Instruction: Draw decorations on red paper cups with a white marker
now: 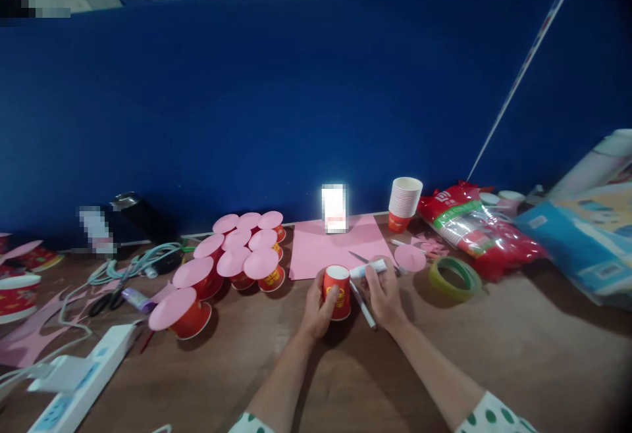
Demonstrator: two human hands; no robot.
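The left hand (316,305) curls round a red paper cup (340,305) with yellow printing, its thumb across the front, and steadies it on the brown table (444,367); the cup's white end faces up. The right hand (385,295) grasps a white glue stick (368,269) with a blue label, its tip pointing toward 9 o'clock at the cup's upper rim. Whether tip and rim touch is too blurred to tell. A slim white pen-like stick (364,306) lies between the cup and the right hand, slanting toward 5 o'clock.

Taking the held cup as the centre of the dial, a pink paper sheet (316,249) lies at 12 o'clock, with a grey pointed blade (356,256) over it just beside the right hand. At 1 o'clock stands a stack of paper cups (405,199), mostly white. A loose pink disc (409,258) lies at 2 o'clock, and a shiny red packet (464,222) sits farther out the same way. A yellow-green tape roll (434,280) is close to 3 o'clock.

From 9 to 10 o'clock, red cups (192,320) stand clustered, pink discs (234,261) on their tops. Beyond them at 9 o'clock lie a purple glue tube (138,299) and black-handled scissors (106,301). A white power strip (111,347) runs between 8 and 9 o'clock.
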